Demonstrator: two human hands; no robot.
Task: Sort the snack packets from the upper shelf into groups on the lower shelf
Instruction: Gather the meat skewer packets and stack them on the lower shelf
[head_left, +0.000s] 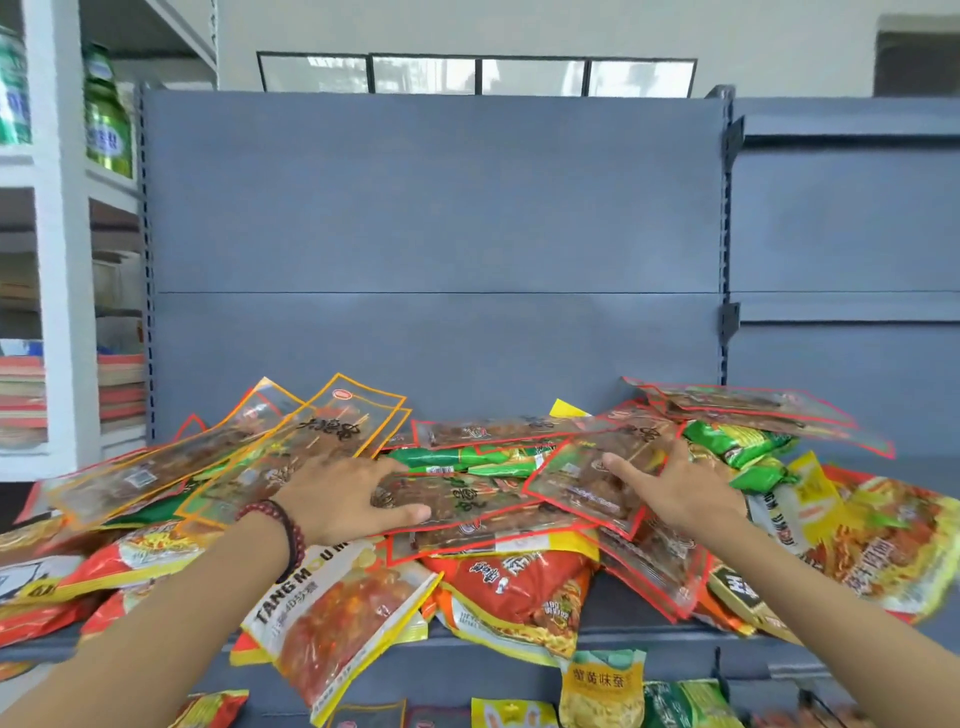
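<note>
A heap of snack packets covers the upper shelf (649, 635). Clear packets with red borders (467, 499) lie on top in the middle, orange-bordered ones (332, 415) at the left, green packets (737, 441) at the right. My left hand (343, 493), with a bead bracelet on the wrist, lies flat with spread fingers on a red-bordered packet in the middle. My right hand (675, 488) rests with straight fingers on another red-bordered clear packet (582, 483). On the lower shelf, a yellow packet (602, 686) and several others show at the bottom edge.
A grey back panel (436, 234) rises behind the heap. A white rack (62, 260) with green jars and stacked goods stands to the left. A second grey shelf unit (847, 260) adjoins on the right. Large red and yellow bags (519, 587) hang over the front edge.
</note>
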